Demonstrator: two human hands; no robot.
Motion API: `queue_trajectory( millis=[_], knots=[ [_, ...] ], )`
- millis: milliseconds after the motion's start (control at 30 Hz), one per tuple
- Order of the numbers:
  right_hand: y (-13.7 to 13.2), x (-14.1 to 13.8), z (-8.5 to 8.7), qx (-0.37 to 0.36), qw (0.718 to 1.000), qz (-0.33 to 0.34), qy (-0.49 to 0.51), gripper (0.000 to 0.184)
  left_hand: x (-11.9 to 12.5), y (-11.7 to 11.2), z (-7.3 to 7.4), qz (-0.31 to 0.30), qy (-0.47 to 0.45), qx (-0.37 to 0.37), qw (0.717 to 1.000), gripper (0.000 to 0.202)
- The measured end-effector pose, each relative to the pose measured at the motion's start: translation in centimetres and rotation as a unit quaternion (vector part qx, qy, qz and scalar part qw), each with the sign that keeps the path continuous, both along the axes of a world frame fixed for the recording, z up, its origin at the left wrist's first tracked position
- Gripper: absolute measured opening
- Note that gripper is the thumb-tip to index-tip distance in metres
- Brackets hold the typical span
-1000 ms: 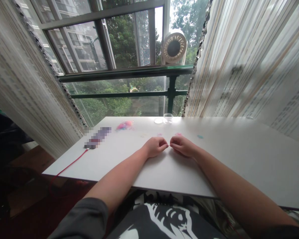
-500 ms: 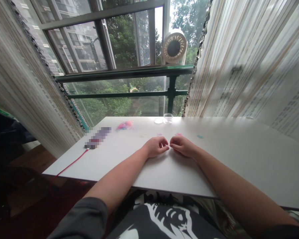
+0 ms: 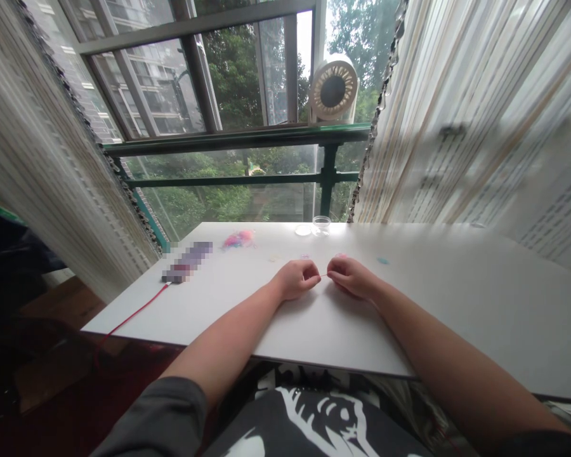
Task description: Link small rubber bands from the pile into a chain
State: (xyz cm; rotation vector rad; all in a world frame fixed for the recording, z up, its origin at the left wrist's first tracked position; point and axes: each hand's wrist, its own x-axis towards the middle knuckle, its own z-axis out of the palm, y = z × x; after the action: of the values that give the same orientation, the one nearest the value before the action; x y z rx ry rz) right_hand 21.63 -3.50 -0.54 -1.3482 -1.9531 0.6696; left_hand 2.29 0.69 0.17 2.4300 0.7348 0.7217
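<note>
Above the white table [image 3: 209, 311], my left hand [image 3: 295, 280] and my right hand [image 3: 351, 278] face each other with a narrow gap between them. Each pinches one end of a thin, pale elastic band [image 3: 324, 275], drawn taut across the gap. Just beyond the fingers lie a small pinkish cluster [image 3: 305, 257] and, partly covered by my right hand, a pink cluster [image 3: 341, 256]. A heap of tiny multicoloured bands [image 3: 238, 239] sits farther back on the left. The fingertips mostly cover the band's ends.
At the back edge stand a clear round container [image 3: 321, 225] and its lid [image 3: 303, 230]. Pale yellowish bits [image 3: 275, 258] and a blue-green cluster [image 3: 383, 260] lie on the table. A pixelated device [image 3: 185, 263] trails a red cable [image 3: 137, 311]. A white fan [image 3: 334, 90] stands by the window.
My hands have moved slightly apart, the right one shifting a little to the right. The band between them now shows as a longer line.
</note>
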Motion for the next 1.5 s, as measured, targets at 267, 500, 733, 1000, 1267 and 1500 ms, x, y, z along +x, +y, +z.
queue_trajectory(
  millis=[267,500,733,1000,1267,1500],
  knots=[
    [0.8,1.1,-0.4,0.047,0.989,-0.110,-0.082,0.016,0.1,0.1,-0.3,0.030,-0.016,-0.007,0.999,0.015],
    [1.1,1.5,-0.6,0.048,0.980,-0.166,-0.099,0.012,0.0,0.3,-0.3,0.035,-0.037,-0.016,0.999,0.015],
    [1.1,1.4,-0.4,0.031,0.968,-0.207,-0.136,0.011,-1.2,1.9,-0.5,0.117,-0.100,-0.034,0.988,0.021],
    [1.0,1.1,-0.5,0.034,0.959,-0.213,-0.182,0.011,-1.1,2.1,-0.8,0.113,-0.108,-0.045,0.987,0.022],
    [1.3,1.2,-0.8,0.038,0.961,-0.199,-0.188,0.013,-1.0,1.8,-0.5,0.111,-0.091,-0.050,0.988,0.021],
    [1.2,1.1,-0.6,0.032,0.961,-0.193,-0.193,0.018,-1.0,1.7,-0.6,0.107,-0.086,-0.054,0.989,0.022]
  ],
)
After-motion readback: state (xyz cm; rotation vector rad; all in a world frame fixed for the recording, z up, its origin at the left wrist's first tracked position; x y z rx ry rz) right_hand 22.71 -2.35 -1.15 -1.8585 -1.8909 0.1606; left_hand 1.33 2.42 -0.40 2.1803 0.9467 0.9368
